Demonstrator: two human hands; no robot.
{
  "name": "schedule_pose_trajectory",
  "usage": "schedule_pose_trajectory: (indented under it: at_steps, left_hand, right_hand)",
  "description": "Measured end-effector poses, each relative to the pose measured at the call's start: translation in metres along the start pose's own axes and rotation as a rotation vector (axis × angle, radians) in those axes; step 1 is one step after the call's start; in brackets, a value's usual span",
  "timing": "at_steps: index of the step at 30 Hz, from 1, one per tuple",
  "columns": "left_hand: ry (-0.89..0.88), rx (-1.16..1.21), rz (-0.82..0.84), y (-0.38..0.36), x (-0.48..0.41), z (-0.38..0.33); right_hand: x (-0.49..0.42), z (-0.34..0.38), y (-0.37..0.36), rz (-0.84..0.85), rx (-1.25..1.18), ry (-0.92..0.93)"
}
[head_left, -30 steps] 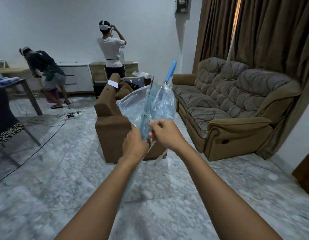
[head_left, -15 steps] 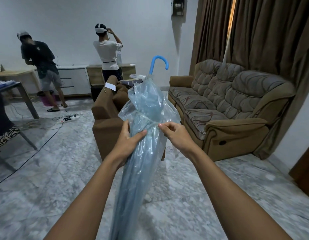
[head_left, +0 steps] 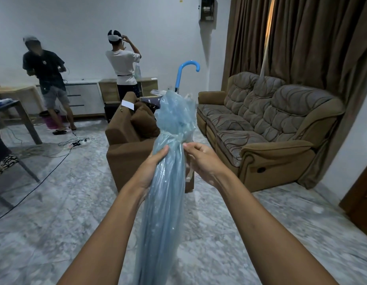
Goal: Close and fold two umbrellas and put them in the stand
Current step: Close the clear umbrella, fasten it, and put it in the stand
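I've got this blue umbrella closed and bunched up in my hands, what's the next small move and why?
Probably wind the pale strap round the folds and fasten it. Your left hand grips the gathered umbrella, your right hand pinches its edge, the strap seems to dangle loose below that hand, and the plastic above your grip puffs out unsecured.

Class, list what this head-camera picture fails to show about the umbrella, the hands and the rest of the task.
1. Umbrella tip: cut off by the bottom edge, head view.
2. Left hand: fingers mostly hidden behind the canopy.
3. Right hand: its own back hides what the fingers pinch.
4. Second umbrella and stand: outside the frame.
5. Person in dark shirt: blurred.
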State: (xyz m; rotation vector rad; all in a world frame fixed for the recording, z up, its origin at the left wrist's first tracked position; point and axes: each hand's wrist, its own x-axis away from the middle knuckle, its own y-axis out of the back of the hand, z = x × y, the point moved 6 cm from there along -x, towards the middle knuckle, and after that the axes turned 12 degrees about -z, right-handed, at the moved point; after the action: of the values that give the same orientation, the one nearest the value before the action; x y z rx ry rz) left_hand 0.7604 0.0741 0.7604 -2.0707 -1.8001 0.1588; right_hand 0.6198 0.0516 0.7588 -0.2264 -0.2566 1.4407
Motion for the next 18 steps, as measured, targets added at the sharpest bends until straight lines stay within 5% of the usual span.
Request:
schedule_pose_trajectory:
  at_steps: [9, 14, 18]
  left_hand:
    - [-0.453, -0.417, -0.452, 0.007, 0.003, -0.027]
    - [-0.307, -0.568, -0.274, 0.001, -0.001, -0.029]
    - [-0.319, -0.697, -0.195, 0.003, 0.000, -0.018]
  right_hand:
    - [-0.002, 0.007, 0.003, -0.184, 0.094, 0.174]
    - [0.003, 0.013, 0.007, -0.280, 0.284, 0.292]
    - [0.010, 0.018, -0.007, -0.179, 0.387, 0.363]
